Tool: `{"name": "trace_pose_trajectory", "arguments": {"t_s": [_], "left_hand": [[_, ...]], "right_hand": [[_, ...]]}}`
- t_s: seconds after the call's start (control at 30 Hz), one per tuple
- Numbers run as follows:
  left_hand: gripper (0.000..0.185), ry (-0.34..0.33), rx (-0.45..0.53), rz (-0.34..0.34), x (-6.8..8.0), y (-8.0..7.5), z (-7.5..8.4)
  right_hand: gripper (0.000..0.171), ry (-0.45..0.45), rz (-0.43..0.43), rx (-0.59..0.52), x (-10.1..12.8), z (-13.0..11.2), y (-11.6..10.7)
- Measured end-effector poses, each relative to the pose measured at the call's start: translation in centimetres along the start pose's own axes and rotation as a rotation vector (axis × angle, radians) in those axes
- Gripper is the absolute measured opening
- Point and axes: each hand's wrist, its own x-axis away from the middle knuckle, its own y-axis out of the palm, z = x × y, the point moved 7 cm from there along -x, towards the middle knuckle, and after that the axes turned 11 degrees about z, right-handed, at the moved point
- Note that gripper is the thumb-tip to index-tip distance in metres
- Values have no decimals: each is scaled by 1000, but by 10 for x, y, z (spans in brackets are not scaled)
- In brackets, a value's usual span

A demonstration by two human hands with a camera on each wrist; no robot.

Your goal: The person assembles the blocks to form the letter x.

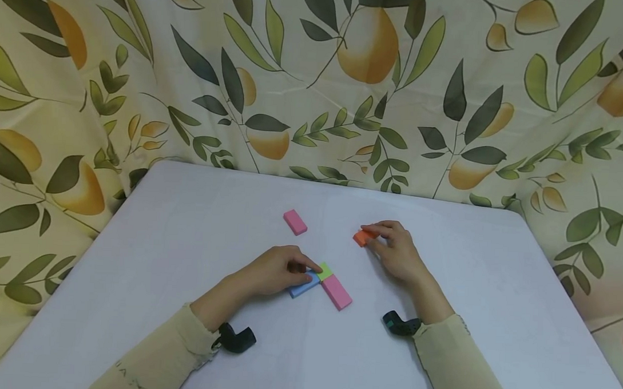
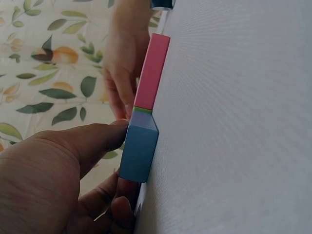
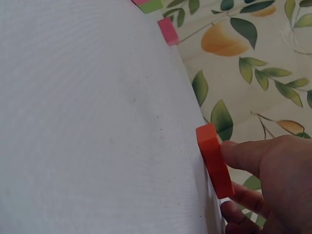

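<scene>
My left hand (image 1: 278, 269) holds a blue block (image 1: 303, 287) on the white table, with its thumb on the block and the index fingertip at a small green block (image 1: 325, 271). In the left wrist view the blue block (image 2: 138, 153) shows a slanted end face. A long pink block (image 1: 337, 293) runs from the green one toward the near side, so the three meet at a corner. Farther right, my right hand (image 1: 399, 253) pinches an orange block (image 1: 360, 238) between thumb and fingers. The right wrist view shows that orange block (image 3: 214, 161) low at the table surface.
Another pink block (image 1: 295, 222) lies by itself toward the back of the white table (image 1: 213, 208). Behind the table hangs a cloth (image 1: 314, 126) printed with fruit and leaves. Black wrist cameras stick out below both sleeves, close above the table.
</scene>
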Motion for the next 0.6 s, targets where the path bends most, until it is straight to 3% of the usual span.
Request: {"name": "trace_pose_trajectory", "arguments": {"t_s": [0.6], "left_hand": [[24,7,-4,-7,0,-1,-2]], "right_hand": [[37,-21,1,36,1,-6,1]]}}
